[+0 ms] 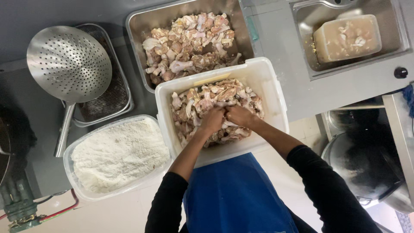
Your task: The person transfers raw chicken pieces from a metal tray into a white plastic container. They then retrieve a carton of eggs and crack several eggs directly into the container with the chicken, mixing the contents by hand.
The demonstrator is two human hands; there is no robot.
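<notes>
White plastic tub [271,86] is sitting at centre, directly in front of the person, filled with raw chicken pieces [202,97]. Both hands are pressing down into the meat, side by side and touching each other near the middle of the tub. Left hand [212,120] is lying with knuckles up, fingers curled together into the pieces; fingertips are buried, so what exactly they are clamping cannot be told. Right hand [240,115] is lying likewise, fingers folded down and together among the pieces, tips hidden. Black sleeves are covering both forearms up to mid-arm; a blue apron [235,194] is showing below the tub.

Behind the tub, touching its far rim, a steel pan [142,30] is holding more chicken pieces. Left of the tub, just beside it, a clear container of white flour [118,155] is resting on the counter. Farther left, a perforated steel skimmer [69,64] is lying across a rectangular wire basket [114,97]. At upper right, a recessed steel sink [399,30] is holding a pale tub of cloudy liquid with bits in it [347,38].
</notes>
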